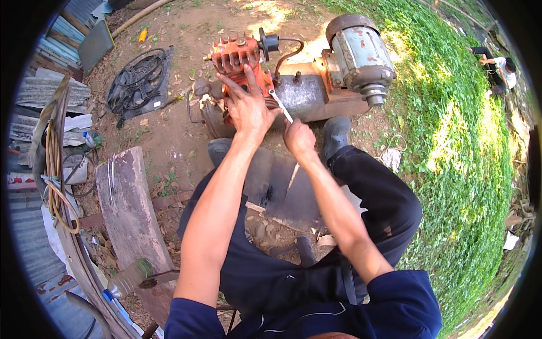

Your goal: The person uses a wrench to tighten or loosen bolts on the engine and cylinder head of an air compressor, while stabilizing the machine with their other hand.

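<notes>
An orange finned compressor pump [232,55] sits on a rusty grey tank [305,97] in front of me. My left hand [248,116] rests against the pump's body with its fingers stretched and spread, gripping nothing. In my right hand [299,139] is a silver wrench [281,107], held by its lower end. The wrench slants up to the left, and its far end meets the lower right side of the pump. Whether its head sits on a bolt is too small to tell. A worn grey-green electric motor [360,56] stands on the tank's right end.
A bundle of black cable [135,85] lies on the dirt to the left. Thin metal tools [111,178] lie on a weathered plank [129,209], near a plastic bottle [130,278]. Coiled hose [55,186] hangs at the left. Another person [497,70] is at the far right beyond the grass.
</notes>
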The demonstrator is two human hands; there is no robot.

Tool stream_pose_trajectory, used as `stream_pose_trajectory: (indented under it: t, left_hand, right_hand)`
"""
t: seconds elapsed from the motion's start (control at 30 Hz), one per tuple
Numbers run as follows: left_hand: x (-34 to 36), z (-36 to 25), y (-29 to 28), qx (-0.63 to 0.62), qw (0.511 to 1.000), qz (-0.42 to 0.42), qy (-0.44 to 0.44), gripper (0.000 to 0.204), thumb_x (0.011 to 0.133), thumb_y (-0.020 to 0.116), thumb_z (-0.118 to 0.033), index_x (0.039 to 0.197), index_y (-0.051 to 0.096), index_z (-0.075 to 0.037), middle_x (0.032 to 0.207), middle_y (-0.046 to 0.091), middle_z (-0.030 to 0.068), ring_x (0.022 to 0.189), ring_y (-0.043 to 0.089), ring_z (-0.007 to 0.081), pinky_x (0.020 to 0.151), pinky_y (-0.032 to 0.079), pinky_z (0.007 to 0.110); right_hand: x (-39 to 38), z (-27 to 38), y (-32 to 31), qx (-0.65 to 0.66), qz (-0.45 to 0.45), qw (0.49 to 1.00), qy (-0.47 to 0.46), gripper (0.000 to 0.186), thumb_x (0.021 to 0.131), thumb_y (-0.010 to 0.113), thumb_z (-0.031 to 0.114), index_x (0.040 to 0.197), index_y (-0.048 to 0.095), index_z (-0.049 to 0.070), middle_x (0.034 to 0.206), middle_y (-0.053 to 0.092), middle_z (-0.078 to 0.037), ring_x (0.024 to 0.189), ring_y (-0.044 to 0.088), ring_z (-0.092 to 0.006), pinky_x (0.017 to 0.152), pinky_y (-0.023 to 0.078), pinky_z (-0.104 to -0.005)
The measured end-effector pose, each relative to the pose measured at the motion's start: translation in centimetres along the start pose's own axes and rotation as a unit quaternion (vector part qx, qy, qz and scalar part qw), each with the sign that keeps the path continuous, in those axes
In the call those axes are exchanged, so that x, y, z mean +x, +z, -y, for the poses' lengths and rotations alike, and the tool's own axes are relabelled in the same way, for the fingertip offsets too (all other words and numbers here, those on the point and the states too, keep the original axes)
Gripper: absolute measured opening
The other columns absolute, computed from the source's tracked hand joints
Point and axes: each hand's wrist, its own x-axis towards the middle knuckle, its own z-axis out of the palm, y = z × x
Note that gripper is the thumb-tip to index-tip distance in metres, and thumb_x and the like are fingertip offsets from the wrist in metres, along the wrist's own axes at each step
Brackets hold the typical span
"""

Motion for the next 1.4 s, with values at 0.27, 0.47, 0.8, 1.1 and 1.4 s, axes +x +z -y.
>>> stream_pose_trajectory:
  t: [0.27,0.47,0.8,1.1,1.4]
  left_hand:
    - [0.1,-0.3,-0.8,-0.001,0.997,0.064,-0.035,0.150,0.052,0.090,-0.056,0.154,-0.009,-0.009,0.144,-0.008,0.0509,0.130,0.038,0.0562,0.097,0.046,0.048]
    - [-0.2,0.3,0.1,0.002,1.000,0.020,-0.021,0.155,0.049,0.091,-0.057,0.153,-0.015,-0.011,0.144,-0.009,0.0494,0.109,0.052,0.0613,0.093,0.050,0.053]
    - [-0.2,0.4,0.9,-0.012,1.000,-0.014,-0.004,0.157,0.047,0.093,-0.055,0.152,-0.016,-0.012,0.144,-0.003,0.0502,0.114,0.045,0.0652,0.094,0.049,0.054]
    - [-0.1,0.4,0.6,-0.008,1.000,0.003,-0.001,0.156,0.049,0.090,-0.059,0.152,-0.015,-0.009,0.143,-0.004,0.0514,0.125,0.036,0.0647,0.099,0.046,0.054]
    - [-0.1,0.0,-0.2,-0.002,0.999,0.034,-0.023,0.152,0.051,0.091,-0.054,0.153,-0.013,-0.011,0.144,-0.007,0.0511,0.131,0.035,0.0577,0.101,0.042,0.053]
  right_hand:
    - [7.2,-2.5,-10.7,-0.154,-0.070,0.973,-0.156,0.062,0.093,0.048,0.062,0.078,0.072,0.006,0.067,0.068,-0.019,0.066,0.070,-0.0359,0.060,0.056,-0.0456]
    - [11.4,-3.4,-11.4,-0.220,0.019,0.922,-0.317,0.067,0.090,0.048,0.066,0.075,0.071,0.005,0.066,0.067,-0.019,0.067,0.069,-0.0362,0.064,0.055,-0.0474]
    - [16.6,-3.8,-7.9,-0.225,0.101,0.898,-0.365,0.068,0.091,0.043,0.067,0.080,0.074,0.007,0.070,0.067,-0.020,0.073,0.068,-0.0379,0.072,0.054,-0.0477]
    - [15.3,-4.0,-6.4,-0.226,0.171,0.905,-0.316,0.063,0.095,0.041,0.061,0.084,0.075,0.008,0.080,0.069,-0.021,0.082,0.068,-0.0391,0.076,0.053,-0.0501]
    - [11.6,-4.3,-4.4,-0.151,-0.021,0.950,-0.272,0.055,0.092,0.052,0.057,0.084,0.071,0.006,0.075,0.069,-0.021,0.077,0.069,-0.0369,0.072,0.053,-0.0485]
